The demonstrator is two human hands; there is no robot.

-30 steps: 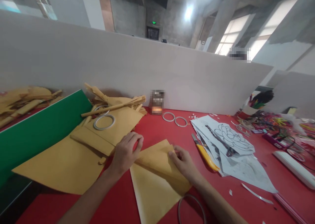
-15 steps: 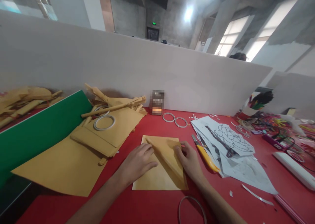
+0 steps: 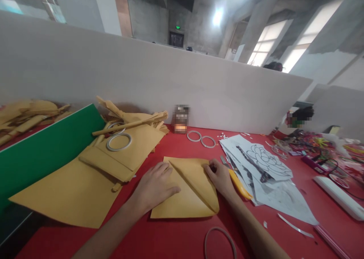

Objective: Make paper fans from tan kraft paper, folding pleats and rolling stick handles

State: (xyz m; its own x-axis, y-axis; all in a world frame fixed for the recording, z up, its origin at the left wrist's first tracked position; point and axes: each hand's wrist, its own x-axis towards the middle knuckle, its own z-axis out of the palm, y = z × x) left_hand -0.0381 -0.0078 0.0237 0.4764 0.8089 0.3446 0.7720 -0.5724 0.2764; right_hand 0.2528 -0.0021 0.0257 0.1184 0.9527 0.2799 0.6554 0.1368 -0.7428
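Observation:
A sheet of tan paper (image 3: 182, 198) lies on the red table in front of me, with a flap folded over along a diagonal crease. My left hand (image 3: 157, 185) rests flat on the sheet's left side, fingers spread. At the upper right corner my right hand (image 3: 218, 173) pinches the paper's edge between thumb and fingers. A yellow utility knife (image 3: 240, 185) lies just right of my right hand, its blade end partly hidden. Near the table's front edge is a thin ring (image 3: 218, 230), close to my right forearm.
Stacked tan paper (image 3: 68, 190) and a ring (image 3: 119, 142) lie left, beside a green board (image 3: 54, 137). Two rings (image 3: 193, 136) sit near the white partition (image 3: 159, 80). At right are drawings (image 3: 270, 162), a white bar (image 3: 338, 198) and coloured clutter.
My right hand has moved slightly up and right, pulling the paper's corner. The folded flap has shifted and bulges more at its lower right. My left hand has barely moved.

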